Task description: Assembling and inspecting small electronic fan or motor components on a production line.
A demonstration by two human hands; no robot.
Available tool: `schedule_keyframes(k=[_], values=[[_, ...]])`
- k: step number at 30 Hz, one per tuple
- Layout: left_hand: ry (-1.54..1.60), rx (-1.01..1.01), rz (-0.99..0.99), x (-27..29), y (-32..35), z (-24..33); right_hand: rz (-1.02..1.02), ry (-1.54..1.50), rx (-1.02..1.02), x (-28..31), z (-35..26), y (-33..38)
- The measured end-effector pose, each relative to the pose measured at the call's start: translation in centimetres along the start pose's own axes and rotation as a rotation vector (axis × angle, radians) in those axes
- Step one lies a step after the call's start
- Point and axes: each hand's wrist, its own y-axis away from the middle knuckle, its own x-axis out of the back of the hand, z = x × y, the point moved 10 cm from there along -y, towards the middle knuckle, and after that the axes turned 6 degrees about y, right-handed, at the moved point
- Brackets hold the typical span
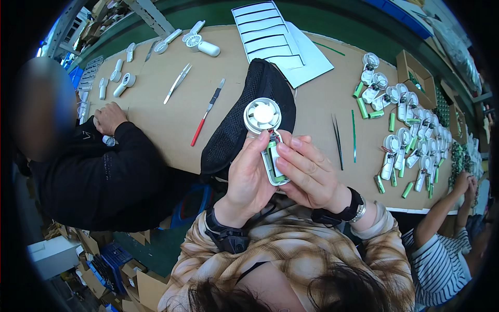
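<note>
From the head view, the cardboard-covered table (171,130) runs wide, and its near edge passes just behind the small white handheld fan (267,138), which is held up over that edge, close to the person's chest. Open cardboard lies to the left of the fan, broken only by a red-handled tool (207,113) and a pair of tweezers (177,83) farther off.

A black mesh bag (249,117) lies directly behind the fan, touching the view of its round head. To the right of the fan rest dark tweezers (337,141) and a thin green strip (354,136), and beyond them a crowded spread of open fan bodies and green battery cells (403,130). A co-worker in a black sleeve (99,171) leans on the table well left of the fan; another in a striped sleeve (442,249) works well to its right.

The fan's long axis runs away from the person, round head at the far end, open handle with a green cell inside pointing back toward the chest. The left hand (249,179) wraps the handle from the left, fingers closed on it; the right hand (309,171) pinches the handle's right side, fingertips pressed on the open body.
</note>
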Motion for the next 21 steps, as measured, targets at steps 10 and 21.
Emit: schedule_keyframes(k=[10, 21], values=[[-0.243, -0.128, -0.161, -2.0, 0.1, 0.7, 0.063, -0.022, 0.011, 0.7, -0.4, 0.0], [-0.227, -0.172, -0.301, -3.3, 1.1, 0.9, 0.148, -0.036, 0.064, 1.1, -1.2, 0.0]])
